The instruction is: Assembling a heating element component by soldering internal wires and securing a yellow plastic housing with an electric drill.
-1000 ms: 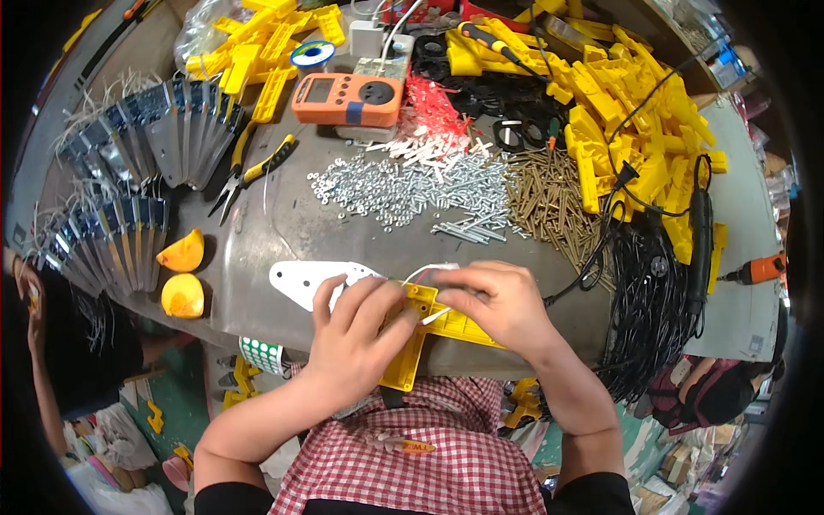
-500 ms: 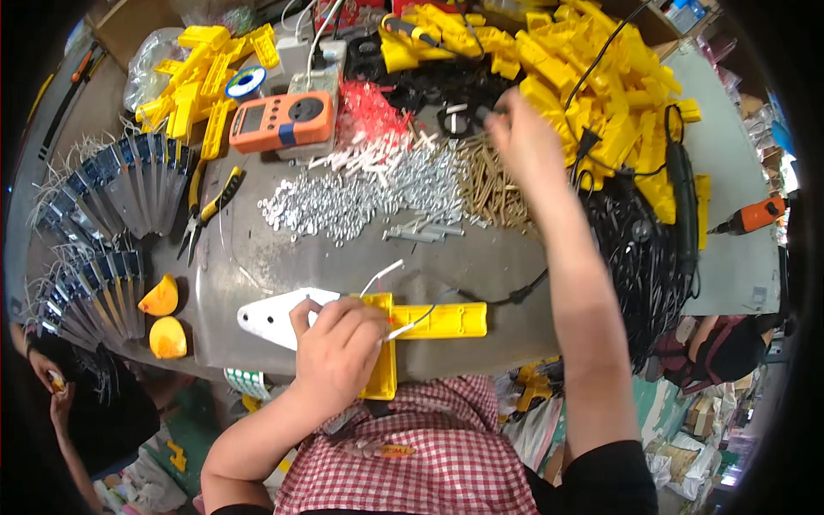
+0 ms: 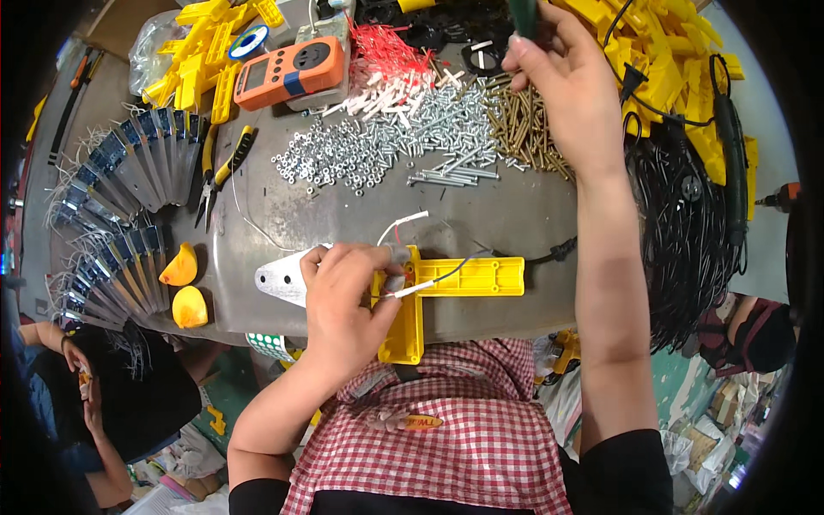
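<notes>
My left hand (image 3: 343, 296) is closed over the joint between a white pointed plate (image 3: 281, 278) with dark holes and a cross-shaped yellow plastic housing (image 3: 481, 277). The housing lies with its hollow side up at the front edge of the table. A white-sleeved lead (image 3: 414, 290) and a second white-tipped wire (image 3: 405, 220) stick out beside my thumb and fingers. At the top, my right hand (image 3: 571, 81) grips a dark green, handle-like object (image 3: 523, 19). Its upper part is cut off by the picture's edge, so its kind is unclear.
Beyond lie heaps of nuts (image 3: 330, 156), silver screws (image 3: 455, 129) and brass-coloured screws (image 3: 525, 120). An orange multimeter (image 3: 287, 73), pliers (image 3: 225, 172), fanned metal strips (image 3: 142, 167) and cut orange fruit pieces (image 3: 190, 306) sit left. Black cables (image 3: 678, 249) pile right. Another person's hands (image 3: 84, 378) show lower left.
My right hand has lifted away from the dark parts by the screw heap, and the green object now shows in it. My left hand stays on the plate and housing. The whole view has shifted.
</notes>
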Demonstrator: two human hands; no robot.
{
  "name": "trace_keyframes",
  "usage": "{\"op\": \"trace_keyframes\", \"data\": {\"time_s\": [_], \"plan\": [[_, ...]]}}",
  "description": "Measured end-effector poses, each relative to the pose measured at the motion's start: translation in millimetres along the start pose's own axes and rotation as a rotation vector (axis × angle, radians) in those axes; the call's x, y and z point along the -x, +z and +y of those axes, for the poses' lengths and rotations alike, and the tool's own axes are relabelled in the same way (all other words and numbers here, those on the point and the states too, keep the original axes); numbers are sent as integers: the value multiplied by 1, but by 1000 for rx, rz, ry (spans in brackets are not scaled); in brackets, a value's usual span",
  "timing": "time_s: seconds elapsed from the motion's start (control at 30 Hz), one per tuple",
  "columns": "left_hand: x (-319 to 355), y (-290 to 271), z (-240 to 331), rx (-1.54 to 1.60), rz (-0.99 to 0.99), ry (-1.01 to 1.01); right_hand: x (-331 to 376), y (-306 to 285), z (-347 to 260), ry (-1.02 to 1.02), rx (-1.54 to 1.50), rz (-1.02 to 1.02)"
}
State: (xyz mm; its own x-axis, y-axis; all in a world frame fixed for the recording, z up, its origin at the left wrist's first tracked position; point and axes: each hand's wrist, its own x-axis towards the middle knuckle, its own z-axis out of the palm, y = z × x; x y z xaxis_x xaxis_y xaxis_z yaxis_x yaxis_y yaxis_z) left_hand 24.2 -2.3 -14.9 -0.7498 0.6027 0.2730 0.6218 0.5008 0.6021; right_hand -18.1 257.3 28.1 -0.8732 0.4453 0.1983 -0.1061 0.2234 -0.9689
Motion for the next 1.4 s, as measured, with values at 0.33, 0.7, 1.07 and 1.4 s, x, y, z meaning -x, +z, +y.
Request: {"op": "trace_keyframes", "data": {"time_s": [0.33, 0.7, 1.07, 1.4], "plan": [[-3, 16, 6, -461, 61, 322, 21, 7, 31, -315, -246, -91], [27, -8, 24, -429, -353, 349, 105, -5, 12, 13, -459, -489], [33, -4, 18, -365, -248, 342, 117, 28, 7, 60, -937, -581], [34, -7, 15, -279, -208, 342, 119, 53, -31, -128, -322, -463]]}}
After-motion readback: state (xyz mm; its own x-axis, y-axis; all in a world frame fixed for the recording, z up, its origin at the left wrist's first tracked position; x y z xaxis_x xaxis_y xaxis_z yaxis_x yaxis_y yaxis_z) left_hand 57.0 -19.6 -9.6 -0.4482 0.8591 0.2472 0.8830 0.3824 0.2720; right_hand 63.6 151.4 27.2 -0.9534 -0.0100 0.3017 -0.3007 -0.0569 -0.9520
